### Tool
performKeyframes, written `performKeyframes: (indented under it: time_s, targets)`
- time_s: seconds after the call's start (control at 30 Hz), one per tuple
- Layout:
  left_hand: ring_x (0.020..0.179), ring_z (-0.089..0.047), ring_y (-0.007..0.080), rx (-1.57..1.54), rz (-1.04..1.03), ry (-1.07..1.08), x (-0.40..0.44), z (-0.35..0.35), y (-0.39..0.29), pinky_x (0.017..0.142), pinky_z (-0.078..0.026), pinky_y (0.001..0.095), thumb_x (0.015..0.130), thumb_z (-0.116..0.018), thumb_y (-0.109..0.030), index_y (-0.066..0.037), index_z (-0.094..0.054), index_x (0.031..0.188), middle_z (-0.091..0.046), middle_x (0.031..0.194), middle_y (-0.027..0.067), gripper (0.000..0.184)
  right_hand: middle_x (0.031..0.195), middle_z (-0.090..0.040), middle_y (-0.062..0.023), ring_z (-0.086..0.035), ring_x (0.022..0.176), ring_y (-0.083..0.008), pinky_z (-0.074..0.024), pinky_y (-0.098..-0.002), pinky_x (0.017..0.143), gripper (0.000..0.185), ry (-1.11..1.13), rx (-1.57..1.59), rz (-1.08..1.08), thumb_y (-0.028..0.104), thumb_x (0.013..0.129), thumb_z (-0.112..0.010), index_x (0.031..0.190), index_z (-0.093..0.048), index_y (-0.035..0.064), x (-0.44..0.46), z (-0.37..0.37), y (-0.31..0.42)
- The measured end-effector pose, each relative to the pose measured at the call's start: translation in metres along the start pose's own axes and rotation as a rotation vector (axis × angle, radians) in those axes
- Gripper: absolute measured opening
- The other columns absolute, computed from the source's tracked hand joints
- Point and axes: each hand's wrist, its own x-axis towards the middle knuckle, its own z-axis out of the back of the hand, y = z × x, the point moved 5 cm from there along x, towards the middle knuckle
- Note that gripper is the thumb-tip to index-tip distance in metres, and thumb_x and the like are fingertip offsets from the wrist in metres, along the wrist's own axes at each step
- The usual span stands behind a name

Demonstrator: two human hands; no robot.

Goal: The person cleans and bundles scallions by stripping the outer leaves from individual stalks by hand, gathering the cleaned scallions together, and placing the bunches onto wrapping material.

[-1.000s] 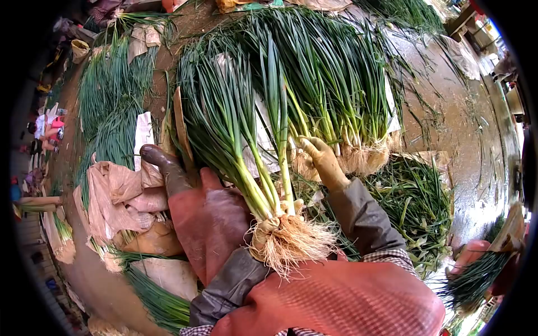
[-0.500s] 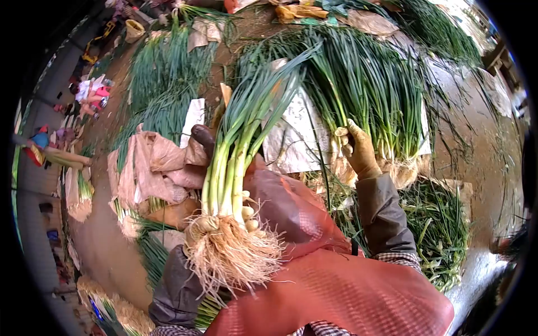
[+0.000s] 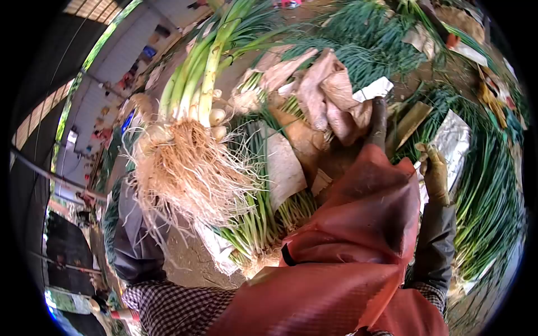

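My left hand [image 3: 217,119], in a pale glove, is closed around a thick bunch of green onions [image 3: 206,84]. Its fingertips show at the right side of the stalks; the rest is mostly hidden. The bunch is held up at the upper left, its shaggy roots [image 3: 190,173] hanging toward me and its leaves pointing away. My right hand [image 3: 436,171], in a yellowish glove, is at the right with fingers partly bent and apart. I see nothing in it. It is nearest to a white sheet [image 3: 453,143] and a long row of green onions [image 3: 490,196].
Below the held bunch, more green onions [image 3: 255,218] lie with roots toward me. Tan sacking [image 3: 322,92] and a pale cloth [image 3: 283,162] lie beyond. A red apron [image 3: 358,218] covers my lap. Piles of green leaves [image 3: 370,42] lie at the back.
The view has swung left. My left hand has carried the bunch to the left. My right hand has come away from the stalk it was pinching in the row.
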Motion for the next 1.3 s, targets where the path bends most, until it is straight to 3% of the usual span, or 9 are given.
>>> performKeyframes:
  time_s: [0.3, 0.37, 0.47, 0.77, 0.9, 0.93, 1.03, 1.17, 1.3]
  targets:
    - [0.109, -0.056, 0.0286, -0.219, -0.133, -0.391, -0.098, 0.128, 0.125, 0.096, -0.046, 0.0461, 0.073, -0.061, -0.004, 0.000, -0.044, 0.130, -0.057, 0.116, 0.0163, 0.059, 0.062, -0.049, 0.0043, -0.039, 0.049, -0.0040, -0.0296, -0.0184, 0.046, 0.031, 0.080, -0.022, -0.101, 0.027, 0.097, -0.048, 0.101, -0.063, 0.0001, -0.003, -0.005, -0.060]
    - [0.108, -0.056, 0.0286, -0.286, -0.036, -0.434, -0.121, 0.171, 0.202, 0.096, -0.046, 0.0460, 0.072, -0.062, -0.003, 0.000, -0.045, 0.129, -0.057, 0.116, 0.0163, 0.060, 0.063, -0.049, 0.0045, -0.039, 0.049, -0.0036, -0.0291, -0.0177, 0.046, 0.030, 0.016, -0.043, -0.160, 0.026, 0.097, -0.048, 0.102, -0.062, 0.0005, -0.010, 0.013, -0.073]
    - [0.114, -0.053, 0.0291, -0.326, 0.310, -0.430, -0.171, 0.239, 0.346, 0.095, -0.047, 0.0445, 0.081, -0.064, -0.025, 0.006, -0.044, 0.129, -0.055, 0.120, 0.0223, 0.060, 0.066, -0.050, 0.0048, -0.036, 0.049, -0.0025, -0.0273, -0.0179, 0.045, 0.026, -0.028, -0.054, -0.193, 0.026, 0.094, -0.053, 0.095, -0.065, 0.0035, -0.013, 0.045, -0.088]
    - [0.106, -0.058, 0.0306, 0.241, 0.553, -0.713, -0.201, 0.168, 0.293, 0.081, -0.054, 0.0434, 0.082, -0.061, -0.044, 0.010, -0.044, 0.125, -0.056, 0.117, 0.0256, 0.071, 0.069, -0.049, 0.0048, -0.035, 0.053, -0.0011, -0.0265, -0.0156, 0.044, 0.031, -0.179, -0.097, -0.251, 0.029, 0.094, -0.053, 0.104, -0.064, 0.0022, -0.038, 0.109, -0.082]
    - [0.102, -0.060, 0.0312, 0.685, 0.785, -0.566, -0.217, 0.147, 0.254, 0.075, -0.057, 0.0429, 0.083, -0.060, -0.053, 0.012, -0.044, 0.123, -0.056, 0.116, 0.0271, 0.078, 0.071, -0.050, 0.0046, -0.037, 0.054, -0.0012, -0.0287, -0.0153, 0.045, 0.028, -0.229, -0.058, -0.286, 0.027, 0.092, -0.056, 0.103, -0.065, 0.0019, -0.044, 0.128, -0.093]
    - [0.098, -0.062, 0.0304, 0.967, 0.830, -0.400, -0.221, 0.153, 0.253, 0.068, -0.058, 0.0418, 0.079, -0.056, -0.065, 0.012, -0.048, 0.116, -0.061, 0.106, 0.0260, 0.086, 0.070, -0.050, 0.0046, -0.037, 0.053, -0.0014, -0.0284, -0.0155, 0.045, 0.027, -0.217, -0.066, -0.279, 0.026, 0.092, -0.057, 0.102, -0.065, 0.0021, -0.046, 0.131, -0.091]
    - [0.110, -0.056, 0.0268, 0.893, 0.993, -0.399, -0.216, 0.125, 0.209, 0.094, -0.044, 0.0386, 0.087, -0.055, -0.051, 0.001, -0.056, 0.115, -0.059, 0.116, 0.0194, 0.059, 0.068, -0.048, 0.0055, -0.037, 0.053, -0.0024, -0.0280, -0.0175, 0.046, 0.023, -0.248, -0.135, -0.201, 0.024, 0.091, -0.057, 0.100, -0.066, 0.0045, -0.056, 0.130, -0.079]
    - [0.088, -0.060, 0.0199, 0.791, 0.571, -0.484, -0.220, 0.187, 0.219, 0.085, -0.047, 0.0334, 0.086, -0.058, -0.022, 0.001, -0.059, 0.109, -0.064, 0.098, 0.0127, 0.033, 0.067, -0.052, 0.0031, -0.041, 0.054, -0.0053, -0.0316, -0.0184, 0.050, 0.022, -0.258, -0.286, -0.319, 0.023, 0.090, -0.056, 0.092, -0.066, 0.0031, -0.121, 0.135, -0.010]
    - [0.061, -0.062, 0.0185, 0.860, 0.098, -0.394, -0.156, 0.105, 0.131, 0.057, -0.052, 0.0312, 0.084, -0.064, -0.009, 0.007, -0.060, 0.092, -0.062, 0.072, 0.0134, 0.019, 0.067, -0.056, 0.0008, -0.044, 0.054, -0.0062, -0.0355, -0.0185, 0.051, 0.022, -0.328, -0.079, -0.305, 0.022, 0.090, -0.056, 0.095, -0.066, 0.0026, -0.199, 0.208, -0.029]
